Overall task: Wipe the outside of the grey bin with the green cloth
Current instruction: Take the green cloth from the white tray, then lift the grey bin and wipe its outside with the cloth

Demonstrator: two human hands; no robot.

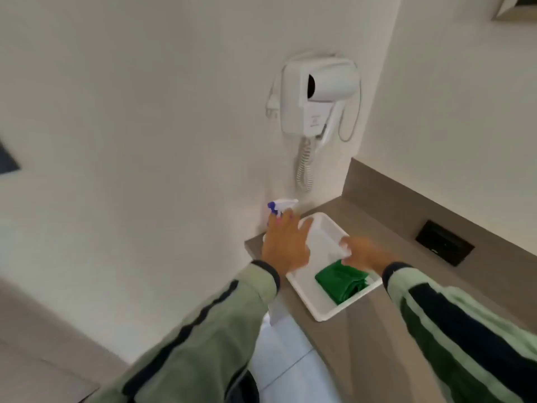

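Folded green cloth (343, 282) lying in the near right corner of a white tray (302, 289) on a brown counter (386, 237), long axis running from far left to near right. Right hand (364, 254) blurred, just beyond the cloth's far edge and seemingly over the tray rim; fingers indistinct, so grip state impossible to tell. Left hand (286, 244) spread flat with fingers released, over the tray's left rim, fingertips near a spray bottle (280, 209) with a white-and-blue trigger head. Right hand clearly the nearer to the cloth, which lies toward the body from it; likely next move a short pull back and down onto the fabric. Grey bin not in view. Wall-mounted hair dryer (319, 97) above the counter's far corner.
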